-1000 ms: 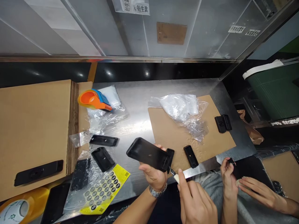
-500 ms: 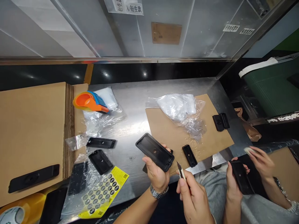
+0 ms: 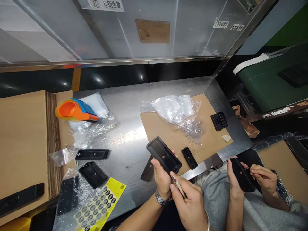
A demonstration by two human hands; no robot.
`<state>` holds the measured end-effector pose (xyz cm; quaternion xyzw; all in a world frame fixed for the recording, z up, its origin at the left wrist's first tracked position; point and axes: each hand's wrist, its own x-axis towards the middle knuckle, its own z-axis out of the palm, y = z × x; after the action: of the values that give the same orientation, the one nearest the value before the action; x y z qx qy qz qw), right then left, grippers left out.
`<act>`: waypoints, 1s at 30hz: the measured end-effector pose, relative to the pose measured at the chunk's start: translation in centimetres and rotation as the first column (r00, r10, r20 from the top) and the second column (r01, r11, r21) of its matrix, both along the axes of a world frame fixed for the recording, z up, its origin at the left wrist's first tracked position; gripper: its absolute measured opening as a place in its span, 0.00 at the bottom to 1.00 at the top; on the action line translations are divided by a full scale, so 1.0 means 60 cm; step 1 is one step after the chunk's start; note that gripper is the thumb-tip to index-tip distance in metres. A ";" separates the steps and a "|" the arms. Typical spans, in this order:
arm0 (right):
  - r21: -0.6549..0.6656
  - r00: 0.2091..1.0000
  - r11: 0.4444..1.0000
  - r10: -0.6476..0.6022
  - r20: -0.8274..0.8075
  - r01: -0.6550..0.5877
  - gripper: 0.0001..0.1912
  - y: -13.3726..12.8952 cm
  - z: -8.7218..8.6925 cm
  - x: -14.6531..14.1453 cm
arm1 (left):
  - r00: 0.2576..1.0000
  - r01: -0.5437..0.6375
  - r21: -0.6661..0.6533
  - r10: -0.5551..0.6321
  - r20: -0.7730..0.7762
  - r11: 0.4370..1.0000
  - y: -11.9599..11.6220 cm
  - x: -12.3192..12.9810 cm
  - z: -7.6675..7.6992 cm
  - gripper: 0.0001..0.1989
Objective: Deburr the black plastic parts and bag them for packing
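Observation:
My left hand point(image 3: 161, 177) is closed around a shallow black plastic case point(image 3: 161, 153), tilted with its hollow side facing me. In my right hand point(image 3: 190, 200) is a craft knife point(image 3: 178, 186) with a pale handle, pinched between thumb and fingers. Its tip is at the near right corner of the case, where my fingers hide the contact. Behind my left hand a dark flat part point(image 3: 147, 170) lies on the metal table. To the right, a smaller black case point(image 3: 189, 158) rests on the edge of a cardboard sheet point(image 3: 166, 130).
A co-worker's hands point(image 3: 234, 183) hold another black case point(image 3: 243, 176) at the right. Clear plastic bags point(image 3: 174, 110), an orange tape dispenser point(image 3: 72, 110), a yellow sticker sheet point(image 3: 113, 189) and stacked cardboard point(image 3: 24, 134) surround the work area.
My right hand has brought the knife up to the case's corner. The co-worker's white piece now lies on the cardboard. The whole view has shifted.

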<state>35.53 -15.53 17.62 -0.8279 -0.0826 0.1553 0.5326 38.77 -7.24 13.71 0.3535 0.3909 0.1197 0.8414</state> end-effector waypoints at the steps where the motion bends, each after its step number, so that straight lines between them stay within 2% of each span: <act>1: 0.011 1.000 1.000 -0.005 -0.030 0.005 0.12 -0.005 -0.001 -0.002 | 1.000 -0.003 -0.020 0.003 0.015 1.000 -0.001 0.004 -0.002 0.30; 3: 0.035 0.988 0.996 -0.082 -0.134 0.087 0.13 -0.019 -0.006 -0.005 | 0.998 -0.016 -0.077 0.021 0.057 0.997 -0.002 0.012 -0.004 0.29; 5: 0.058 0.940 0.966 -0.231 -0.252 0.253 0.15 -0.037 -0.021 -0.001 | 0.997 -0.022 -0.136 0.032 0.075 0.990 -0.003 0.019 -0.005 0.28; 8: 0.073 0.866 0.895 -0.402 -0.298 0.441 0.20 -0.070 -0.065 0.024 | 0.998 0.022 -0.190 -0.011 0.062 0.982 -0.002 0.024 -0.004 0.27; 9: 0.026 0.861 0.888 -0.438 -0.260 0.459 0.22 -0.082 -0.086 0.037 | 0.998 0.043 -0.202 -0.032 0.061 0.978 -0.002 0.025 -0.002 0.27; 11: -0.169 0.861 0.868 -0.490 -0.136 0.467 0.24 -0.109 -0.132 0.064 | 0.994 0.094 -0.231 -0.077 0.082 0.968 -0.002 0.025 0.001 0.26; 12: -0.314 0.862 0.830 -0.503 -0.068 0.460 0.25 -0.122 -0.156 0.078 | 0.990 0.121 -0.244 -0.099 0.100 0.962 -0.002 0.025 0.003 0.26; 13: -0.400 0.860 0.795 -0.509 -0.033 0.455 0.25 -0.135 -0.180 0.091 | 0.985 0.148 -0.256 -0.121 0.120 0.955 -0.002 0.025 0.004 0.25; 16: -0.551 0.850 0.706 -0.526 0.013 0.445 0.23 -0.168 -0.241 0.126 | 0.972 0.213 -0.277 -0.174 0.161 0.937 -0.001 0.025 0.007 0.25; 19: -0.662 0.834 0.606 -0.550 0.053 0.442 0.25 -0.188 -0.282 0.152 | 0.956 0.277 -0.283 -0.233 0.180 0.918 0.000 0.024 0.005 0.26; 22: -0.727 0.821 0.523 -0.563 0.097 0.445 0.27 -0.201 -0.310 0.171 | 0.940 0.328 -0.283 -0.282 0.193 0.901 0.002 0.022 0.001 0.27; 25: -0.749 0.812 0.475 -0.566 0.141 0.461 0.28 -0.210 -0.327 0.183 | 0.917 0.392 -0.297 -0.344 0.202 0.871 0.004 0.020 0.000 0.27; 27: -0.743 0.807 0.468 -0.567 0.163 0.479 0.28 -0.215 -0.333 0.188 | 0.897 0.438 -0.307 -0.389 0.209 0.845 0.005 0.018 0.001 0.29; 30: -0.705 0.799 0.490 -0.573 0.183 0.513 0.28 -0.217 -0.328 0.192 | 0.875 0.482 -0.306 -0.429 0.225 0.821 0.006 0.016 0.001 0.30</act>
<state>47.06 -28.54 -2.05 -0.9442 0.2710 0.0304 0.1846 39.73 -6.89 13.79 0.2704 0.2471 -0.1315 0.9212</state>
